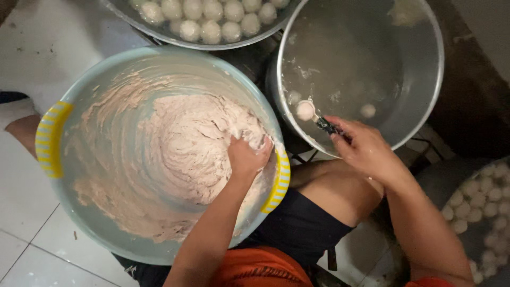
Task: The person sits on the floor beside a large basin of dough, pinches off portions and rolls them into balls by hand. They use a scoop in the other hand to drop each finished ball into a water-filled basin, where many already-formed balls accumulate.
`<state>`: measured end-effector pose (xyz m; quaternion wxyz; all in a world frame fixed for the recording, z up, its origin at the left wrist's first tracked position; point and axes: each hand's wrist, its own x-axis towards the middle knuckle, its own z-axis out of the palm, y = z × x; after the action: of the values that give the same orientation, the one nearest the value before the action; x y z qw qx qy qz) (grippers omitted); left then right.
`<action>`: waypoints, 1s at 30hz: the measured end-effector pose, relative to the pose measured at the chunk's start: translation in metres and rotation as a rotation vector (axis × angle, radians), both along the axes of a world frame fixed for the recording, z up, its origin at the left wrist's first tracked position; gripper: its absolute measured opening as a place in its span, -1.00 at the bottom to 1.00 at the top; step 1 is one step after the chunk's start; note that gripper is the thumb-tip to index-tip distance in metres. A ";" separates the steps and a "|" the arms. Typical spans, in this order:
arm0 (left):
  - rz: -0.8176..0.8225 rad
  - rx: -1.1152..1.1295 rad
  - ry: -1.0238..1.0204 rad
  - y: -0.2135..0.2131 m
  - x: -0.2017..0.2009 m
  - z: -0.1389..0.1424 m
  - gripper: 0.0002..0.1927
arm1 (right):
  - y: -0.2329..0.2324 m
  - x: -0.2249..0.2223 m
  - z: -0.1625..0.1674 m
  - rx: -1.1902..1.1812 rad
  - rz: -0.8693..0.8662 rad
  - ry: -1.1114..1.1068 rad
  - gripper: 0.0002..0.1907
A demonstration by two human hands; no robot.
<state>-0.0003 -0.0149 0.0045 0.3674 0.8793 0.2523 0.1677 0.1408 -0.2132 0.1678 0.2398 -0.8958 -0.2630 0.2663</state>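
The fingers (254,144) of the left hand (245,158) are curled, digging into pink paste (186,149) in the big tub (106,69). On the right, the right hand (364,149) pinches a spoon (317,119) with a ball (305,110) over the pot (425,101) of water.

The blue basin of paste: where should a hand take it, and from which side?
Grip the blue basin by its two yellow striped handles, from the outer left and right. They sit opposite each other on the rim. The left hand is in the paste beside the near one.
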 end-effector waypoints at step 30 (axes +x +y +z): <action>-0.051 -0.103 -0.060 -0.012 -0.013 0.007 -0.80 | 0.000 -0.005 0.007 -0.126 -0.064 0.021 -0.50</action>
<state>-0.0134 -0.0273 0.0116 0.4237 0.8600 0.2272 0.1714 0.1353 -0.2130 0.1752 0.1940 -0.9142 -0.2147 0.2838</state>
